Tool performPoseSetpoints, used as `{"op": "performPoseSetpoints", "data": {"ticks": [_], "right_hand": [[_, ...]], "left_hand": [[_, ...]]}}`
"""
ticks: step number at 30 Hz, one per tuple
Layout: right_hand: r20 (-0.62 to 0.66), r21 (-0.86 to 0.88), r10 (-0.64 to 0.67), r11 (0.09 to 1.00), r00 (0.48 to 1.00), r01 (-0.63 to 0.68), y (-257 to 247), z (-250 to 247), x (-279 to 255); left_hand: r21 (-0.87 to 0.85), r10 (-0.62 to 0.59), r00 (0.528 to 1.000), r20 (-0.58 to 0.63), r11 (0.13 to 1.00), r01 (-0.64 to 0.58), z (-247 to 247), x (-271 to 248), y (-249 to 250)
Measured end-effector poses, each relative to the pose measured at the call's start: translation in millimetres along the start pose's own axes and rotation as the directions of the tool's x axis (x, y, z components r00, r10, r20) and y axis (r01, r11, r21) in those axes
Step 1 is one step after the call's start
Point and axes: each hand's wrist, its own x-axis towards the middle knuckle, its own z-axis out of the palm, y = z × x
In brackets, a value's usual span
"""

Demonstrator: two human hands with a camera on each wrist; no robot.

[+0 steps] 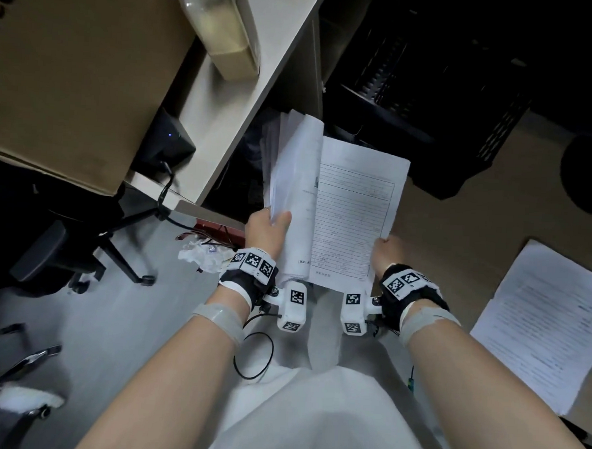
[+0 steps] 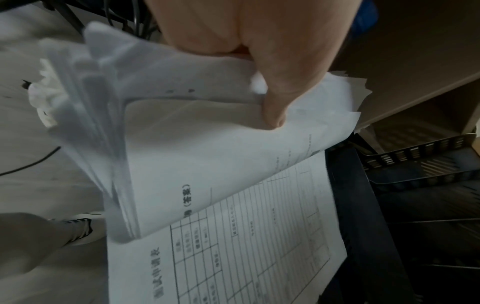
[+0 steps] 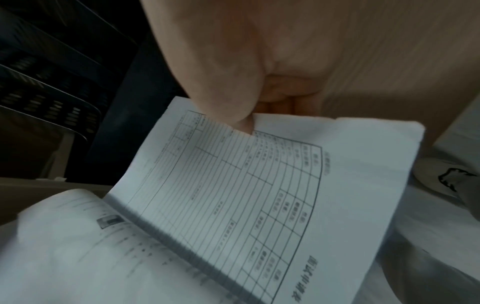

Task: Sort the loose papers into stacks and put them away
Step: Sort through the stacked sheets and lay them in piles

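Far left: cardboard box (image 1: 73,68) on the desk (image 1: 224,124), office chair base (image 1: 115,249) below, crumpled paper (image 1: 200,255) on the floor. Next, left hand (image 1: 266,231), thumb curled over and fingers under a thick, fanned sheaf of papers (image 1: 292,176), gripped at its near edge and bent upward. Touching it on the right, a form sheet (image 1: 351,213) with a ruled table, pinched at its near right corner by the right hand (image 1: 387,251). Both held in the air above the lap, just beside the desk edge. Further right, black stacked trays (image 1: 431,94) and another paper stack (image 1: 536,326) lying flat.

Probably light, limp and slippery: loose leaves likely to slide out of a one-sided grip; best squared and taken along a long edge with both hands. Tight against the desk edge on the left; open room apparently rightward, toward the trays and the flat stack.
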Motion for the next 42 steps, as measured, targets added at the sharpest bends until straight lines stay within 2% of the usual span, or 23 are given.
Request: {"op": "performPoseSetpoints", "data": {"ticks": [4, 9, 13, 16, 18, 20, 23, 25, 26, 29, 32, 36, 39, 42], "right_hand": [[-0.004, -0.043, 0.061, 0.997, 0.998, -0.061, -5, 15, 3], [-0.021, -0.040, 0.050, 0.998, 0.999, -0.051, -14, 17, 3], [0.002, 0.033, -0.050, 0.998, 0.999, 0.050, -15, 12, -1], [-0.084, 0.019, -0.155, 0.987, 0.984, 0.157, -20, -3, -10], [-0.046, 0.170, -0.236, 0.956, 0.971, 0.241, -27, -13, -17], [0.051, 0.373, -0.287, 0.894, 0.957, 0.248, -34, -23, -24], [0.133, 0.493, -0.354, 0.834, 0.926, 0.248, -38, -40, -41], [0.117, 0.527, -0.366, 0.811, 0.923, 0.254, -30, -52, -45], [0.079, 0.506, -0.347, 0.822, 0.934, 0.262, -23, -57, -45], [-0.155, 0.248, -0.267, 0.922, 0.951, 0.299, 4, -79, -39], [-0.292, 0.197, -0.204, 0.943, 0.934, 0.267, 31, -110, -44], [-0.210, 0.235, -0.218, 0.935, 0.953, 0.266, 55, -146, -48], [-0.162, 0.379, -0.112, 0.910, 0.980, 0.166, 70, -163, -51], [-0.085, 0.535, -0.071, 0.838, 0.994, 0.105, 82, -178, -59]], "left_hand": [[-0.002, 0.037, 0.999, -0.038, 0.999, -0.037, -8, 1, 2], [0.003, 0.086, 0.996, -0.026, 0.996, -0.086, -10, 1, 4], [-0.037, 0.091, 0.995, 0.036, 0.995, -0.090, -4, -2, 10], [-0.078, 0.075, 0.993, 0.094, 0.995, -0.068, 3, -6, 16], [-0.105, 0.063, 0.990, 0.128, 0.993, -0.050, 9, -9, 20], [-0.100, 0.072, 0.986, 0.148, 0.993, -0.057, 16, -17, 25], [-0.028, 0.126, 0.973, 0.192, 0.992, -0.123, 26, -34, 32], [-0.027, 0.148, 0.965, 0.215, 0.989, -0.146, 33, -44, 34], [-0.010, 0.147, 0.963, 0.225, 0.989, -0.149, 37, -49, 34], [0.007, 0.155, 0.965, 0.210, 0.987, -0.160, 50, -62, 33], [0.002, 0.179, 0.964, 0.195, 0.983, -0.183, 64, -78, 36], [-0.029, 0.237, 0.935, 0.265, 0.971, -0.238, 91, -105, 50], [-0.052, 0.271, 0.908, 0.318, 0.962, -0.269, 111, -126, 63], [-0.171, 0.285, 0.872, 0.398, 0.957, -0.235, 120, -143, 76]]}}
